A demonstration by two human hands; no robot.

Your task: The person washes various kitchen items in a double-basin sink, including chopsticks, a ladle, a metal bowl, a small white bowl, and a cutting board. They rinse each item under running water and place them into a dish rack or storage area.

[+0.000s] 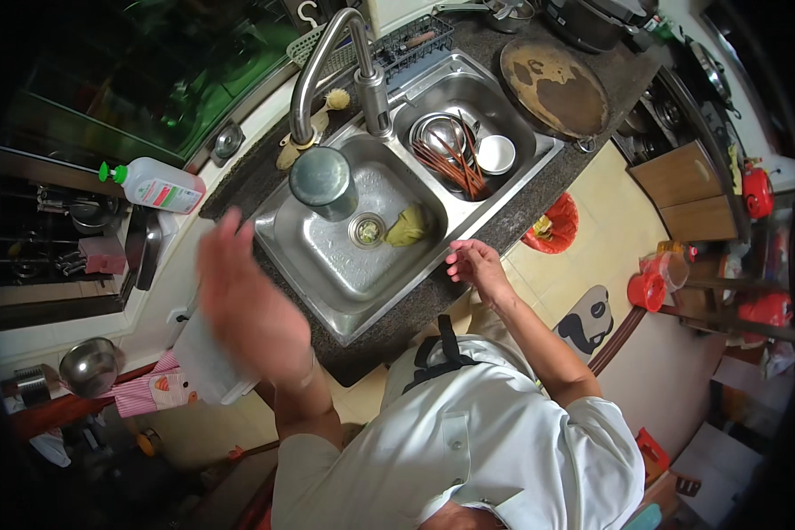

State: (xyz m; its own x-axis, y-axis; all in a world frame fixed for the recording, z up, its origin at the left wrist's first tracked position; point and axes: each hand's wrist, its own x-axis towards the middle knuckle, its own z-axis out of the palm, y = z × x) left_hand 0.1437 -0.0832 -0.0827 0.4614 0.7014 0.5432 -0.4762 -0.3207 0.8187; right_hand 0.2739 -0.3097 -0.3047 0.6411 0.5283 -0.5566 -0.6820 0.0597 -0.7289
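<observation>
Above the left front edge of the sink is my left hand (249, 300), smeared by motion, its fingers stretched out and nothing seen in them. My right hand (479, 268) hovers at the front rim of the sink, fingers loosely bent and a little apart, holding nothing I can see. In the left basin (327, 265), a grey-green cylindrical container (321, 181) stands beneath the tap (375, 102). A crumpled yellow-green cloth-like piece (406, 227) lies beside the drain (367, 230). The right basin holds several brown chopsticks (446, 163), metal bowls (440, 134) and a white bowl (496, 155).
A soap bottle with a green pump (163, 184) is on the left ledge. Brushes (331, 102) lie behind the tap. A large round brown-black pan (554, 88) sits right of the sink. On the floor stands a red-lined bin (555, 225); a panda mat (585, 322) lies nearby.
</observation>
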